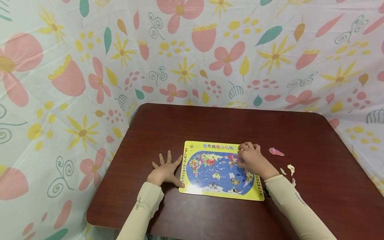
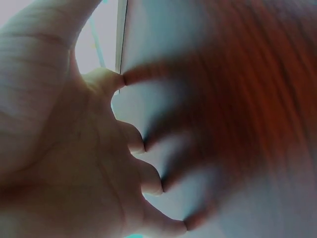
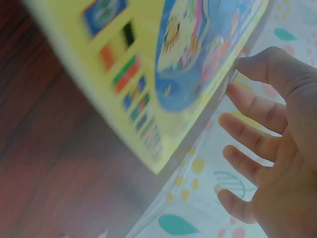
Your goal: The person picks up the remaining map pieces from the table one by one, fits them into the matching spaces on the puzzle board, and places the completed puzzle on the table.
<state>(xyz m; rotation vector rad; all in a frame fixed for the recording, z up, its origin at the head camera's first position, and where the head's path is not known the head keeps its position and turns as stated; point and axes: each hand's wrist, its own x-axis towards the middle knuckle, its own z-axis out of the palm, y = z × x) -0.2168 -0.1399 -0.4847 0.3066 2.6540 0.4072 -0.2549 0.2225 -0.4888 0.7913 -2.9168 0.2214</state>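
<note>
A yellow-bordered world-map puzzle board (image 1: 210, 194) lies flat on the table. My left hand (image 1: 165, 171) rests beside its left edge with fingers spread, the thumb at the lower left corner; in the left wrist view the fingertips of that hand (image 2: 84, 148) meet the tabletop. Over the upper right of the map is my right hand (image 1: 255, 159). In the right wrist view, thumb and forefinger of the right hand (image 3: 277, 144) pinch a small thin puzzle piece (image 3: 234, 75), mostly hidden, close to the board; the other fingers are loosely bent.
Right of the board lie a pink and purple loose piece (image 1: 276, 152), a cream piece (image 1: 291, 169), a small green piece (image 1: 282, 171) and a pale pink one (image 1: 293, 182) near the right sleeve. The dark red table (image 1: 180, 123) meets a flower-patterned cloth (image 1: 186, 90) behind and at left.
</note>
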